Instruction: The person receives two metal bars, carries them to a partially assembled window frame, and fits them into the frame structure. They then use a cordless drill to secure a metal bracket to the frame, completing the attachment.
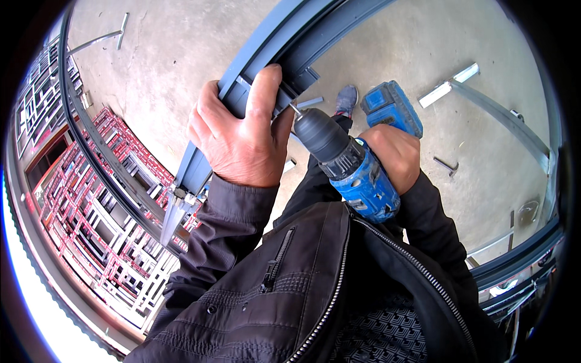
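Note:
Gripped by its handle, a blue cordless drill (369, 187) with a black chuck sits in my right hand (393, 158). Its battery pack (392, 107) juts out beyond my knuckles. From the chuck a thin bit (295, 109) points up and left, its tip at the edge of a grey metal profile (257, 57). My left hand (245, 130) is clamped around that profile, fingers over its top near a short cross piece (239, 97). Whether the bit's tip touches metal or enters it, I cannot tell. The thumb of my left hand lies close to the bit.
Metal frames with red-and-white wrapping (115, 199) are stacked at the left, behind a long dark rail (100, 160). A metal stand with a pale bar (451, 85) is at the right, and a hammer-like tool (446, 164) lies on the concrete floor. My shoe (347, 100) shows below.

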Available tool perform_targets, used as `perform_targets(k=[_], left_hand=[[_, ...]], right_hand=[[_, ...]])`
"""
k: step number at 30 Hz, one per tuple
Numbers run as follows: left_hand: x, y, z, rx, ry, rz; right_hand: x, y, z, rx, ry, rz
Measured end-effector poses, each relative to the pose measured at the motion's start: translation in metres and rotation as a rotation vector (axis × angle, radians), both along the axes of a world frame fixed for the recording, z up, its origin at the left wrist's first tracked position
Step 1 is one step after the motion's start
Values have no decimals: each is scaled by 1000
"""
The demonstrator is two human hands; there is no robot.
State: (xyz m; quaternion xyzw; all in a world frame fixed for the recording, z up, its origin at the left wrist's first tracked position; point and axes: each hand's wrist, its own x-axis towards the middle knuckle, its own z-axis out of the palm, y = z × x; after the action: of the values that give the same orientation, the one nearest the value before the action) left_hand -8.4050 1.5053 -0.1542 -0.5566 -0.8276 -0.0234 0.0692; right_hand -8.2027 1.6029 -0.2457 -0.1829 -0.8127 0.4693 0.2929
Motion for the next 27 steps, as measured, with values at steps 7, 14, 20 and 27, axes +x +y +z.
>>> perform_targets(k=[7, 14, 20, 27], left_hand=[[3, 0, -1, 0, 5, 20], [3, 0, -1, -14, -10, 22], [3, 2, 1, -30, -6, 26], [3, 0, 0, -42, -5, 27]], right_hand=[[0, 4, 4, 20, -27, 3], [0, 1, 2, 29, -23, -15], [0, 3, 3, 39, -43, -8], [-1, 4, 5, 34, -47, -6]])
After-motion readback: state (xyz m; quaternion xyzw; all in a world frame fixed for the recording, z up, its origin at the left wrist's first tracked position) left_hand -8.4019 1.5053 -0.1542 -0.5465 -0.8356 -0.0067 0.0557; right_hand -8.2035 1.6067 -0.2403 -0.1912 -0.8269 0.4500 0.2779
